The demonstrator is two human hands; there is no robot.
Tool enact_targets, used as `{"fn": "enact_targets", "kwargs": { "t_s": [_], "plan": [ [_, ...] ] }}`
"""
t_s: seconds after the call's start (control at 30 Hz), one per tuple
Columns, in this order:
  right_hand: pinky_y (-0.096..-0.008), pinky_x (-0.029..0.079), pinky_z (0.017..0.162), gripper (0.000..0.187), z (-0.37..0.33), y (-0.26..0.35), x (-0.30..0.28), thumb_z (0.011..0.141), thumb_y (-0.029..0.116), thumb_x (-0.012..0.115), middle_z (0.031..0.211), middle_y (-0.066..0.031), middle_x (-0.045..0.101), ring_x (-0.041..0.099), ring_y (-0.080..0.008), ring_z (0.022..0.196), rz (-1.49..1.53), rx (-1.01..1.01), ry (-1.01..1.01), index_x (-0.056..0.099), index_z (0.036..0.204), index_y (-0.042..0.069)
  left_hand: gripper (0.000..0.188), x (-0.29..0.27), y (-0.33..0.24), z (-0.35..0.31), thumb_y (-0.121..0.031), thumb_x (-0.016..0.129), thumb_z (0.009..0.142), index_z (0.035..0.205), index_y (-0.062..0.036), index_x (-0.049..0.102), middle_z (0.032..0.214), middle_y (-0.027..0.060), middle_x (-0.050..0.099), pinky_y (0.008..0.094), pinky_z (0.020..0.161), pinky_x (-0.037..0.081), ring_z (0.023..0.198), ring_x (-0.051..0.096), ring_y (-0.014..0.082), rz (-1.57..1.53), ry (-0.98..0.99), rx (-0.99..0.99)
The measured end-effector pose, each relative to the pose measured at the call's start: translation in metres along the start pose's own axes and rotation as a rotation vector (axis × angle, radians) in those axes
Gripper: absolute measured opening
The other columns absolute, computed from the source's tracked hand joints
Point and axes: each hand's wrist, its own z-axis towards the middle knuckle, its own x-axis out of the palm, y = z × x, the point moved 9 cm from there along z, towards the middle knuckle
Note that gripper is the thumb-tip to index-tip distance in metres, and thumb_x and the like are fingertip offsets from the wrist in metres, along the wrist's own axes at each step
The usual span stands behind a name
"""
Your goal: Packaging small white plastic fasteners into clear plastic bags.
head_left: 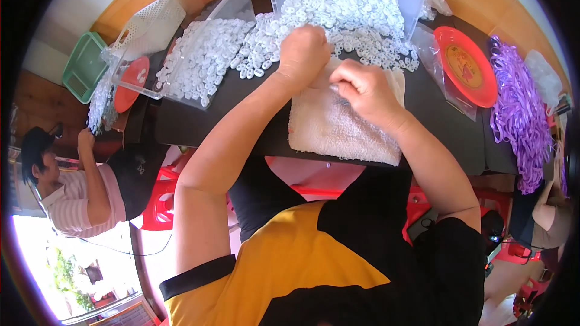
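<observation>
While a heap of small white oval plastic pieces with holes (257,54) spreads across the upper middle of the frame, the left hand (305,57) is at its near edge with fingers curled inward; whether that grip holds anything I cannot tell. Just beside it, the right hand (370,92) is over a white textured cloth (344,133), its grip a narrow pinch with a pale speck (334,87) too small to identify. The cloth lies on a black tabletop (447,139). A clear plastic bin (418,3) at top centre contains more pieces. Toward the right edge are a red plate with a golden centre (447,39) and a bundle of shiny purple ribbons (522,115). At far left is a person in a striped shirt (81,202).
</observation>
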Motion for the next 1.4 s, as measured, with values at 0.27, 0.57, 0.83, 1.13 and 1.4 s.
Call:
{"fn": "enact_targets", "kwargs": {
  "t_s": [0.27,0.57,0.83,1.13,1.4],
  "plan": [
    [-0.0334,0.045,0.059,0.010,-0.002,-0.002,0.005,0.076,-0.006,0.057,0.079,-0.0095,0.060,0.060,-0.0253,0.066,-0.002,-0.025,0.026,0.056,0.083,0.001,0.026,0.021,0.013,0.005,-0.028,0.065,0.078,0.086,-0.0030,0.066,0.088,0.0200,0.067,0.0458,0.073,0.052,0.085,0.065,0.0367,0.094,0.185,-0.141],
    [-0.0350,0.045,0.059,0.010,-0.001,-0.001,0.005,0.074,-0.004,0.058,0.079,-0.0104,0.060,0.060,-0.0275,0.067,-0.027,-0.043,0.018,0.056,0.082,0.002,0.021,0.030,0.012,0.020,-0.023,0.065,0.076,0.084,-0.0037,0.066,0.086,0.0194,0.068,0.0475,0.072,0.052,0.083,0.065,0.0376,0.103,0.192,-0.072],
    [-0.0222,0.042,0.060,0.008,-0.005,-0.030,-0.001,0.083,0.005,0.066,0.073,0.0022,0.059,0.052,-0.0045,0.066,0.352,0.324,-0.003,0.064,0.090,0.001,0.013,0.003,0.012,-0.006,-0.012,0.066,0.076,0.073,0.0009,0.064,0.060,0.0121,0.061,0.0344,0.055,0.048,0.056,0.059,0.0200,-0.517,0.022,-0.172],
    [-0.0224,0.046,0.068,0.005,-0.002,-0.024,-0.014,0.085,0.004,0.064,0.079,-0.0005,0.063,0.056,-0.0076,0.073,0.551,0.357,-0.168,0.062,0.088,0.001,0.011,0.003,-0.023,-0.082,-0.009,0.063,0.090,0.089,0.0013,0.061,0.068,0.0005,0.056,0.0210,0.049,0.037,0.055,0.047,0.0057,-1.121,0.216,-0.502],
    [-0.0230,0.045,0.068,0.003,-0.004,-0.021,-0.007,0.085,0.002,0.062,0.078,0.0000,0.061,0.055,-0.0076,0.076,0.538,0.362,-0.124,0.061,0.088,0.001,0.011,-0.001,-0.026,-0.085,-0.005,0.064,0.089,0.098,0.0011,0.062,0.077,-0.0001,0.059,0.0194,0.054,0.039,0.062,0.048,0.0042,-1.093,0.139,-0.318]
  ]
}}
